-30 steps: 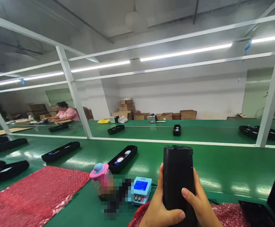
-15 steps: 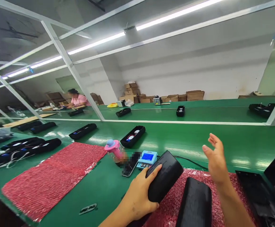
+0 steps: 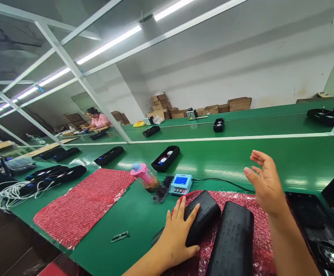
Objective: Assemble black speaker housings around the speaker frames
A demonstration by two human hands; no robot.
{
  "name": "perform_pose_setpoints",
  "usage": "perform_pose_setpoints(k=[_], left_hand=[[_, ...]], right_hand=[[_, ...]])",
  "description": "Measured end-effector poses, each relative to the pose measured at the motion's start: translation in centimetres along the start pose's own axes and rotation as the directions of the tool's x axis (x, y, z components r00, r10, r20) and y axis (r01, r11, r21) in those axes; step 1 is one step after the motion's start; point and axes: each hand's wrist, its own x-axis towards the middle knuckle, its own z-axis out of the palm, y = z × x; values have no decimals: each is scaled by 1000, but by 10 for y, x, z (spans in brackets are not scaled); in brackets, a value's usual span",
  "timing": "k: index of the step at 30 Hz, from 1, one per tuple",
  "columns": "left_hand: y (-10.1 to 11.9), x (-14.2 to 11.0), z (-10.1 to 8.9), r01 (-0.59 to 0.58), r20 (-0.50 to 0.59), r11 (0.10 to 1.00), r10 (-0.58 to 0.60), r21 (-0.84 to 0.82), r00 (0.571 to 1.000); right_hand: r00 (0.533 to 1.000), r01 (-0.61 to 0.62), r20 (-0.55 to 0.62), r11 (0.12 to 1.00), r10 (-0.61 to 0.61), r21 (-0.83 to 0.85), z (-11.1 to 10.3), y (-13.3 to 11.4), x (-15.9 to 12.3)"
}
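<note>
My left hand (image 3: 178, 232) lies with fingers spread on top of a black, rounded-edged speaker casing (image 3: 205, 209), which rests at a slant on red bubble wrap (image 3: 261, 230). A second, similar casing (image 3: 233, 234) with small raised marks lies just to its right, untouched. My right hand (image 3: 266, 184) is raised over the far right part of the bubble wrap, fingers apart and holding nothing. Right of it is a black open casing part (image 3: 313, 214) with a round, shiny speaker (image 3: 333, 255) at its near end.
A blue-and-white device with a screen (image 3: 181, 184) and a pink-lidded bottle (image 3: 142, 176) stand ahead. Another red bubble wrap sheet (image 3: 83, 207) lies left, near white cables (image 3: 14, 195). Open black casings (image 3: 165, 158) line the green table. A person (image 3: 99, 119) sits far left.
The casing under my left hand has come down flatter onto the bubble wrap, and my left fingers have spread from their grip. My right hand stays raised. The view has shifted slightly.
</note>
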Motion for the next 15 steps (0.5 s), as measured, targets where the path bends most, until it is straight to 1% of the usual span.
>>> perform_pose_setpoints(k=[2,3,4,5,6,8,9,10,12,13,15], left_hand=[[11,-6,7,-97,-43,989,93,-110,995],[17,-9,12,-149,-32,970,146,-193,989],[23,-10,17,-178,2,943,187,-282,982],[27,-11,24,-178,46,914,209,-364,977],[31,-9,31,-153,92,884,214,-441,973],[35,-4,46,-72,167,795,213,-602,963],[36,-1,54,-41,188,721,235,-692,954],[37,1,60,-21,193,623,274,-782,942],[40,5,69,5,162,400,359,-916,919],[42,5,72,24,145,306,379,-952,914],[46,4,74,79,136,160,384,-984,913]], right_hand=[[1000,21,-15,1000,-21,-11,-4,-3,0],[999,30,-23,999,-30,-14,-7,-4,0],[999,39,-30,999,-39,-13,-9,-6,0],[998,46,-36,999,-46,-10,-11,-7,-1],[998,52,-37,999,-52,-4,-13,-9,-1],[998,55,-24,998,-55,15,-16,-11,-1],[998,56,-10,998,-55,28,-18,-11,0],[998,57,4,998,-57,41,-20,-11,0],[998,60,20,996,-62,62,-23,-11,2],[998,63,18,996,-65,69,-24,-10,3],[998,67,5,995,-68,78,-26,-9,4]])
